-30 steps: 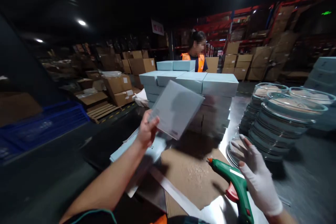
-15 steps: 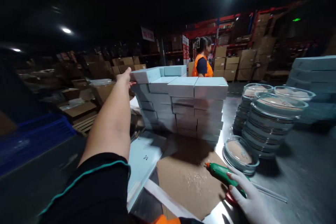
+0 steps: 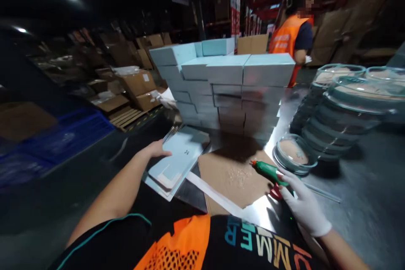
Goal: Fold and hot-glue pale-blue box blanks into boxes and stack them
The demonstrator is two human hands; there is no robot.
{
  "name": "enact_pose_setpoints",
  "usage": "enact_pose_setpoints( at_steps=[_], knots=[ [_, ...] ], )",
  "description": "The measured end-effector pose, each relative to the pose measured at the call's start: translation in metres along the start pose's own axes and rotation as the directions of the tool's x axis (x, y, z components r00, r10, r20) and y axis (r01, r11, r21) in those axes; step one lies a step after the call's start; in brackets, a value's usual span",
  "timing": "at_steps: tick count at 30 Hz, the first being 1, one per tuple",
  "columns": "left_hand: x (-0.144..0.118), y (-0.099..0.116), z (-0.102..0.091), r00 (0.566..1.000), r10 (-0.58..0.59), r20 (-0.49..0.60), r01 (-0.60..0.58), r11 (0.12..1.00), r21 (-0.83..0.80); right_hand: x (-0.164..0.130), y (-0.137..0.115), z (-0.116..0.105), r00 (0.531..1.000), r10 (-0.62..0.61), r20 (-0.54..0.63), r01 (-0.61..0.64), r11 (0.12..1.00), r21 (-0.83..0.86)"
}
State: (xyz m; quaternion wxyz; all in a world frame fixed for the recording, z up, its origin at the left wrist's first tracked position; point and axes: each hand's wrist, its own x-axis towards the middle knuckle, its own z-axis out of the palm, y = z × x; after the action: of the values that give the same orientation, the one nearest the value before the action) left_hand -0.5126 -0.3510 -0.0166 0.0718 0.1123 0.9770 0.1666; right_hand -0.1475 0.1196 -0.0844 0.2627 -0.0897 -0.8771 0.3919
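My bare left hand (image 3: 156, 149) grips the left edge of a light-blue flat cardboard box blank (image 3: 186, 152), thumb on top and the other fingers hidden beneath. The blank lies on a small pile with a dark mark on its face. My right hand (image 3: 302, 202), in a white glove, is wrapped round a green glue gun (image 3: 267, 171). Its orange nozzle points left over a brown cardboard sheet (image 3: 218, 177) strewn with bits of clear glue. A clear glue stick (image 3: 322, 192) juts from the gun's back.
A wall of light-blue boxes (image 3: 228, 69) stands behind the cardboard. Round glass dishes (image 3: 292, 156) with paper inside are stacked at the right. A person in an orange vest (image 3: 289, 36) is beyond the boxes. Blue pallets (image 3: 72, 135) and brown cartons (image 3: 136, 82) are on the left.
My left hand has come down from the top left box of the stack and taken hold of the box blank's edge. The glue gun stays in my right hand. The view has tilted downward.
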Motion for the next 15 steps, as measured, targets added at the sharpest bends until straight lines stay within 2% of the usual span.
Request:
enact_pose_setpoints(
  at_steps=[3, 5, 8, 10, 12, 14, 15],
  knots=[
    [-0.007, -0.014, 0.013, 0.991, -0.135, -0.017, 0.136, 0.989, 0.06, 0.0, -0.011, 0.004, 0.997, -0.062, 0.055, 0.061, 0.998, 0.02],
    [-0.006, -0.013, 0.01, 0.983, -0.168, -0.071, 0.172, 0.983, 0.065, -0.001, -0.017, 0.008, 0.992, -0.094, 0.079, 0.092, 0.995, 0.035],
    [-0.008, -0.002, -0.006, 0.971, -0.182, -0.157, 0.183, 0.983, -0.004, -0.005, -0.021, 0.011, 0.991, -0.092, 0.093, 0.089, 0.995, 0.034],
    [-0.016, 0.01, -0.021, 0.964, -0.181, -0.193, 0.164, 0.981, -0.1, -0.006, -0.022, 0.011, 0.993, -0.063, 0.104, 0.059, 0.998, 0.035],
    [-0.031, 0.026, -0.038, 0.972, -0.146, -0.185, 0.104, 0.97, -0.22, -0.005, -0.024, 0.012, 0.991, -0.035, 0.133, 0.027, 0.998, 0.063],
    [-0.053, 0.048, -0.051, 0.993, -0.061, -0.101, 0.014, 0.911, -0.412, 0.0, -0.03, 0.016, 0.984, -0.011, 0.177, -0.012, 0.992, 0.128],
    [-0.066, 0.061, -0.053, 1.0, 0.01, -0.024, -0.022, 0.823, -0.567, 0.005, -0.036, 0.021, 0.98, 0.002, 0.199, -0.038, 0.984, 0.177]
  ],
)
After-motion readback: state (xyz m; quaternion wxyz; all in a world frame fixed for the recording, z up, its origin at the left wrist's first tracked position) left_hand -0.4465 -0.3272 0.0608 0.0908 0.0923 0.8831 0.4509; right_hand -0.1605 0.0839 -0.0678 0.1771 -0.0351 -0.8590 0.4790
